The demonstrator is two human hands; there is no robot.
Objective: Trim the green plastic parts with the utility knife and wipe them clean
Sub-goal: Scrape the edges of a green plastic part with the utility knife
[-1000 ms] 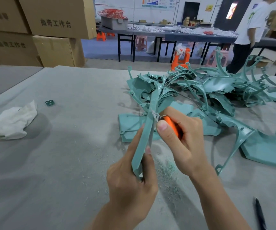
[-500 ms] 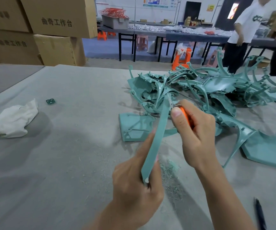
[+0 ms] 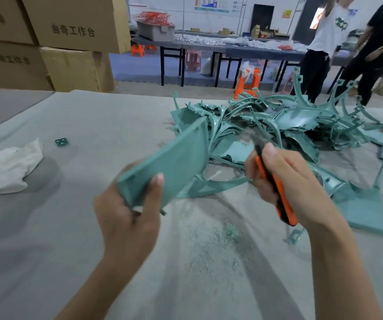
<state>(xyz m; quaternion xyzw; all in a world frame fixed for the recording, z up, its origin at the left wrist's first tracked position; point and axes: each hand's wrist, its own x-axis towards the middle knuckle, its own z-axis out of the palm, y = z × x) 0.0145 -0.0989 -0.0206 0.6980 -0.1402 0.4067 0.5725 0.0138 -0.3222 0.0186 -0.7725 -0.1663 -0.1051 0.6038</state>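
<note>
Our left hand [image 3: 128, 218] grips a green panel [image 3: 172, 162] by its near end. Our right hand [image 3: 285, 181], at three o'clock of it, holds the orange utility knife [image 3: 275, 188] apart from it.

Matt, smooth green plastic on the panel [image 3: 174, 162]; the knife [image 3: 275, 192] handle shows orange plastic with black. Grey counter [image 3: 59, 239] looks felt-like, fuzzy, strewn with fine shavings [image 3: 215, 241]. White cloth [image 3: 8, 167] lies crumpled, soft.

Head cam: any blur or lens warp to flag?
Head view: motion blur smears the knife tip and the green part held in the left hand; right hand slightly soft. Head view: wide-angle bends the boxes at the edges; soft shadows, no glare.
</note>
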